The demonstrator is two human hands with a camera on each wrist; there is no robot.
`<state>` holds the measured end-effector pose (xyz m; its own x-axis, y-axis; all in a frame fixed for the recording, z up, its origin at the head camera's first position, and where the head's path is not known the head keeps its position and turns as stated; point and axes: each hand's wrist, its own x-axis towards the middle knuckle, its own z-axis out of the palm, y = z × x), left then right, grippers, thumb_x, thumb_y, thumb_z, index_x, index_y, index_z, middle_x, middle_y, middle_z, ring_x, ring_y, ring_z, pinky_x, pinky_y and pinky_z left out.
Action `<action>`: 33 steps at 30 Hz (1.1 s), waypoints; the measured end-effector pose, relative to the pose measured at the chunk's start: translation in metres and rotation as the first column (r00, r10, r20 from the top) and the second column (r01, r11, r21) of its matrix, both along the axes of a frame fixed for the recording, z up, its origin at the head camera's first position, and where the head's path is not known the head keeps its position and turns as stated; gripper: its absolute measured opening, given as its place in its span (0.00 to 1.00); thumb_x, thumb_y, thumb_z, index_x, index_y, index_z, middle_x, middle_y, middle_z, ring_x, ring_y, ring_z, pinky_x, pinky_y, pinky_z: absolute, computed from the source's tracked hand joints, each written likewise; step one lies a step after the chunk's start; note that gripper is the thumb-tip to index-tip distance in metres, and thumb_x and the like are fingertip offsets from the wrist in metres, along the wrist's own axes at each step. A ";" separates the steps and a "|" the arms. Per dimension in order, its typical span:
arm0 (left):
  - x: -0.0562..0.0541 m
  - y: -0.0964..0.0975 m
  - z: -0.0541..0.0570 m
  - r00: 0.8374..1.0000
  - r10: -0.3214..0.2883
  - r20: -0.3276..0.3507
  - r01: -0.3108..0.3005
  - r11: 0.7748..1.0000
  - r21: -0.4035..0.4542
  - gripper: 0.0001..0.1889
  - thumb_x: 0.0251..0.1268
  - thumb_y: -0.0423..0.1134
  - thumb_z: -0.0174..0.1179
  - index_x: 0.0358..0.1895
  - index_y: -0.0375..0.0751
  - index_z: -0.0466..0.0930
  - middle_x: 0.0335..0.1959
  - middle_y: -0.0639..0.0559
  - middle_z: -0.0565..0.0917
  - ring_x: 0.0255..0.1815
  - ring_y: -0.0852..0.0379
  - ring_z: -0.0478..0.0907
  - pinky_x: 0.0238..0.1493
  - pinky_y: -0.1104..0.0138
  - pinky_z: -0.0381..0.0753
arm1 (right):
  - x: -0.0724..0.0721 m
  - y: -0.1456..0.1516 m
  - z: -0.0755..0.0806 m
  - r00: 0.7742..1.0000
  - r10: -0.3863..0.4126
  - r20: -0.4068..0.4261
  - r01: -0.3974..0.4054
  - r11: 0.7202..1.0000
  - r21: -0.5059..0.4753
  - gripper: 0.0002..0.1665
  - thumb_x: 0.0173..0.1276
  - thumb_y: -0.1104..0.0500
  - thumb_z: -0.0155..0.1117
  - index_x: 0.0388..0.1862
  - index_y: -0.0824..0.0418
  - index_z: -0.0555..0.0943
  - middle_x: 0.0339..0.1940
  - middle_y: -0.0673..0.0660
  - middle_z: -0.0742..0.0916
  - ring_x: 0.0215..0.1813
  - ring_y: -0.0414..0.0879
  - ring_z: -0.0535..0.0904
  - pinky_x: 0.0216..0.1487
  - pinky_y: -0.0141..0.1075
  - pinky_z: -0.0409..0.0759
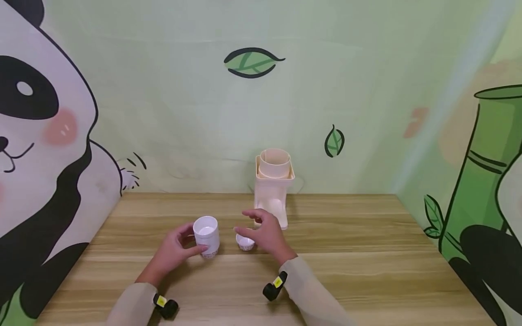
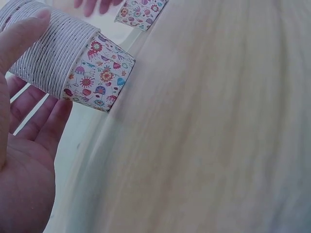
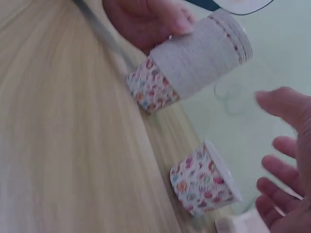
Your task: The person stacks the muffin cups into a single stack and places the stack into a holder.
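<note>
A stack of paper cups stands upright on the table, its lowest cup printed with colourful flowers. My left hand holds this stack from the left, with the thumb across the near side and the fingers behind. To its right sits a single flower-printed paper cup, mouth up. My right hand hovers beside and above that single cup, thumb and fingers spread apart, with nothing between them. The right wrist view shows a gap between the right fingers and the cup.
Behind the right hand stands a pale pink holder with a round cup-like tube in its top. The wooden table ends at a wall cloth printed with leaves and a panda.
</note>
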<state>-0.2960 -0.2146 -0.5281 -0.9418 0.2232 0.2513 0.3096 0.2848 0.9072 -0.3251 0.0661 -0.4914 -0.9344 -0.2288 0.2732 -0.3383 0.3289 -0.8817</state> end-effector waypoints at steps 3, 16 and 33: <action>0.001 0.001 0.000 1.000 -0.007 0.000 0.007 1.000 0.010 0.33 0.54 0.32 0.77 0.64 0.30 0.75 0.56 0.34 0.83 0.56 0.54 0.83 0.58 0.74 0.80 | 0.002 0.007 -0.003 0.998 0.022 0.059 -0.025 0.998 0.064 0.37 0.55 0.52 0.83 0.62 0.62 0.82 0.62 0.60 0.85 0.65 0.63 0.78 0.69 0.56 0.76; 0.002 0.003 0.003 1.000 0.004 0.007 -0.004 1.000 -0.005 0.34 0.53 0.34 0.78 0.64 0.31 0.75 0.57 0.35 0.83 0.57 0.47 0.83 0.59 0.71 0.81 | 0.002 0.019 -0.007 0.983 0.091 0.162 -0.122 0.973 0.194 0.42 0.49 0.57 0.87 0.63 0.67 0.80 0.55 0.59 0.87 0.55 0.51 0.82 0.62 0.48 0.81; 0.000 0.003 -0.001 0.999 -0.009 -0.033 0.010 0.999 0.031 0.32 0.53 0.31 0.77 0.62 0.30 0.76 0.54 0.35 0.84 0.51 0.66 0.82 0.57 0.72 0.82 | 0.000 0.021 -0.013 0.979 0.101 0.178 -0.133 0.975 0.178 0.38 0.50 0.58 0.86 0.60 0.66 0.81 0.52 0.59 0.89 0.53 0.49 0.83 0.59 0.45 0.83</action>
<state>-0.2963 -0.2118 -0.5289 -0.9310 0.2234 0.2886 0.3415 0.2538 0.9050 -0.3247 0.0872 -0.5044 -0.9265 -0.3719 0.0577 -0.2383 0.4611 -0.8548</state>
